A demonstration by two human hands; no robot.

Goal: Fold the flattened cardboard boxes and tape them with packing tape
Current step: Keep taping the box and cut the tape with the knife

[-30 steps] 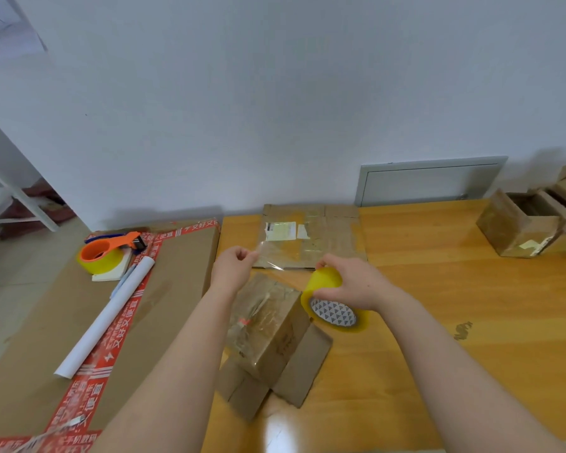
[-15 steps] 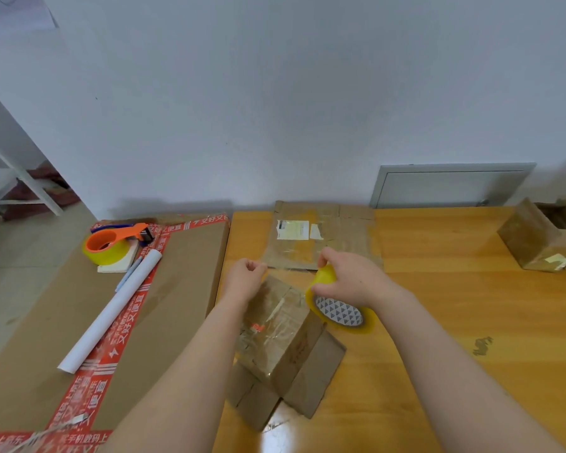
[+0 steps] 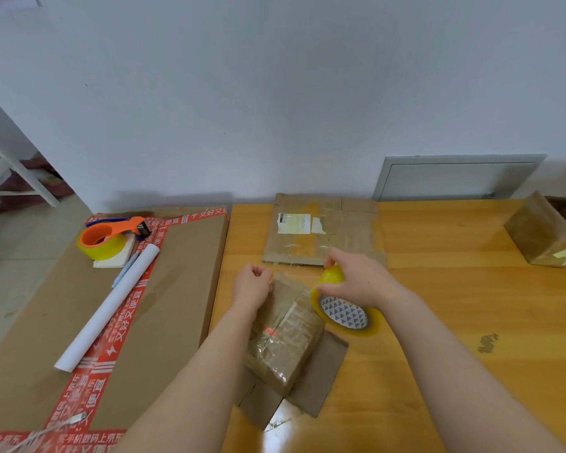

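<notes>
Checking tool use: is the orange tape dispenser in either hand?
No, the orange tape dispenser rests untouched on the big carton at left.

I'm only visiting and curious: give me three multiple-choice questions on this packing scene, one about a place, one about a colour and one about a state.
1. Where is the orange tape dispenser?
A) on top of the large flat carton at the left
B) on the wooden table beside the small box
C) on the floor

2. What colour is the tape roll in the right hand?
A) red
B) yellow
C) blue

3. How is the flattened cardboard box by the wall?
A) folded up into a cube
B) lying flat
C) standing on edge

Answers:
1. A, since it rests on a white pad on that carton, left of the table.
2. B, since yellow tape surrounds its patterned core.
3. B, since it lies flat on the table with its label facing up.
</notes>
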